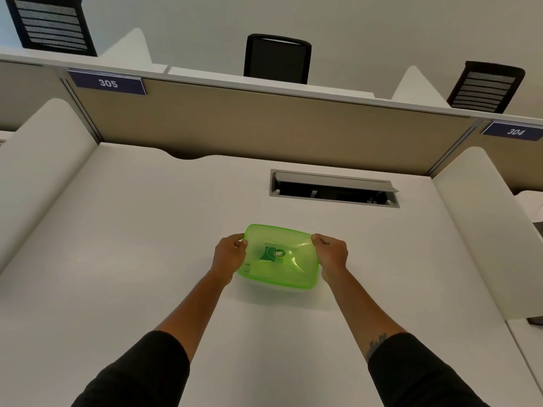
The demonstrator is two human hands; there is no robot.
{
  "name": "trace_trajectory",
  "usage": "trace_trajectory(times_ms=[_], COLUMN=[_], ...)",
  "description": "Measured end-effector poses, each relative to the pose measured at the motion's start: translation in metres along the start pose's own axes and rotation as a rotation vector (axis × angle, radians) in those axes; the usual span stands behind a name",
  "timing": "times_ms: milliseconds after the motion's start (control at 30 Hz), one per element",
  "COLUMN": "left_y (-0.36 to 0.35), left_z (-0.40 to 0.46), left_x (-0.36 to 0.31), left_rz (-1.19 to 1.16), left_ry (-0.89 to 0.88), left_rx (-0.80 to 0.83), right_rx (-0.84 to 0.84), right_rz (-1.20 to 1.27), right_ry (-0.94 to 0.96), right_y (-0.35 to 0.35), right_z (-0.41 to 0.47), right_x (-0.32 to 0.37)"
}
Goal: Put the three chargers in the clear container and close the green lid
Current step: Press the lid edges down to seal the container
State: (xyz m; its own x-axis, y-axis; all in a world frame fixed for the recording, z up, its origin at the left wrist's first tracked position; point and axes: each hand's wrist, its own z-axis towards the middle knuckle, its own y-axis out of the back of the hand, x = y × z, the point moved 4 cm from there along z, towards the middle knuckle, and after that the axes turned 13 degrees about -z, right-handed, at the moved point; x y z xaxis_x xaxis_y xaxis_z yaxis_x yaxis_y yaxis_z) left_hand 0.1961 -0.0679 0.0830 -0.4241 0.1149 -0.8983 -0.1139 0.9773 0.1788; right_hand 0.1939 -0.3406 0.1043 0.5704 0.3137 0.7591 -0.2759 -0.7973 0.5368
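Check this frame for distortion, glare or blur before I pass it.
Head view: wide-angle bending bows the partition and desk edges; a glare streak crosses the green lid, hiding the contents; both hands slightly soft; lighting even, shadows faint.

white desk point(147, 259), cable hatch point(333, 188), three chairs point(277, 58)
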Motion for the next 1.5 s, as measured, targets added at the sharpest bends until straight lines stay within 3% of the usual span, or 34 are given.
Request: trace_trajectory(times_ms=[400,800,1300,1500], left_y=[-0.022,-0.023,-0.026,-0.014], left_z=[0.034,0.039,0.042,0.034], left_x=[-0.016,-0.013,-0.014,-0.006], left_rz=[-0.267,-0.17,-0.1,-0.136], left_ry=[0.132,0.101,0.035,0.055], left_rx=[-0.1,-0.161,-0.213,-0.154], right_rx=[-0.013,-0.101,-0.124,-0.02], right_rz=[0.183,0.092,0.15,0.214], right_ry=[-0.197,-0.152,-0.139,-0.173], right_y=[-0.014,-0.024,-0.025,-0.017], right_z=[0.005,0.003,0.001,0.0], right_x=[-0.013,-0.02,-0.019,-0.036])
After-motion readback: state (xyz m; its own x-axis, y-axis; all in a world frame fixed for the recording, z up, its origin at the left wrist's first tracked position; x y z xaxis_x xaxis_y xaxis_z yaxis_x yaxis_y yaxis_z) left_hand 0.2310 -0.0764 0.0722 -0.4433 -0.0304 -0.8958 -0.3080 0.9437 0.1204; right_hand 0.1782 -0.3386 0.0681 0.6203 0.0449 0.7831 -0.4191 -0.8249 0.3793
